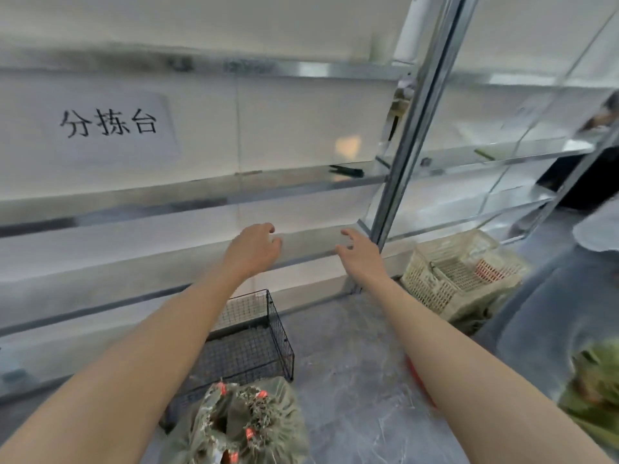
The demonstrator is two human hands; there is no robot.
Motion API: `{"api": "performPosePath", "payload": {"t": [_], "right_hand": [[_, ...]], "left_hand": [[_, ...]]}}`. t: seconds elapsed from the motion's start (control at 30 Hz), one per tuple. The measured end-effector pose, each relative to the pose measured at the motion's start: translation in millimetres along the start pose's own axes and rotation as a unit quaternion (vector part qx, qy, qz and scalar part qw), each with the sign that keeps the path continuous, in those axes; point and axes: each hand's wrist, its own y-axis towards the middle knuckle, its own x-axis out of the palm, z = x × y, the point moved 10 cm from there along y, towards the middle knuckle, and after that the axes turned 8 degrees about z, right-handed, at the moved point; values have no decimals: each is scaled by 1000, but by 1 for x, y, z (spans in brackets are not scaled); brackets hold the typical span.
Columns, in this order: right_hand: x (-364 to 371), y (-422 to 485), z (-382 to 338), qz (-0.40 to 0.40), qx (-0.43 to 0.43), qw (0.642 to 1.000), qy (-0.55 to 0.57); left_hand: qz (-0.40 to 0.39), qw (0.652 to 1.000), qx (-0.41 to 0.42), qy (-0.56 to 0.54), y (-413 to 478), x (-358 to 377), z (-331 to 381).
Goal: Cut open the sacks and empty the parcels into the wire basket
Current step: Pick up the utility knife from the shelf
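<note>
Reaching toward the metal shelving point(201, 192), both arms pass over the tied sack point(248, 423) and wire basket point(280, 329) on the floor; left hand point(254, 249) and right hand point(361, 252), fingers loosely curled, hold nothing, probably seeking the dark tool point(346, 170) above.

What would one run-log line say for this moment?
left hand: open, empty | right hand: open, empty | sack: untouched, floor, by wire basket

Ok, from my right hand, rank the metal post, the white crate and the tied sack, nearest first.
1. Metal post, just right of the right hand.
2. White crate, on the floor farther right.
3. Tied sack, bottom centre, close to me.
</note>
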Motion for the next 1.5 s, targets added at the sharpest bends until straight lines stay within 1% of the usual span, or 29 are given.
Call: {"api": "performPosePath", "payload": {"t": [0.13,0.23,0.37,0.47,0.6,0.77,0.93,1.07,1.3,1.5], "right_hand": [[-42,1,-2,36,5,999,22],[-66,4,0,58,-2,998,31],[-88,15,8,68,-3,997,43],[-104,28,19,67,-7,997,40],[-126,53,39,64,-17,997,40],[-159,95,70,47,-33,997,44],[-189,141,103,28,-51,997,42],[-211,168,125,21,-61,997,32],[-224,210,150,23,-66,997,42],[-204,254,163,-1,-59,997,53]], "left_hand": [[5,999,39,3,7,-13,36],[8,999,46,-7,13,-19,57],[6,998,57,-8,17,-17,83],[1,998,56,-2,25,-10,101],[19,998,53,6,45,0,127],[30,999,25,7,69,25,162],[67,998,7,15,96,39,201],[83,996,-2,27,109,56,223],[92,994,2,51,135,73,244],[86,994,-14,61,182,94,236]]}}
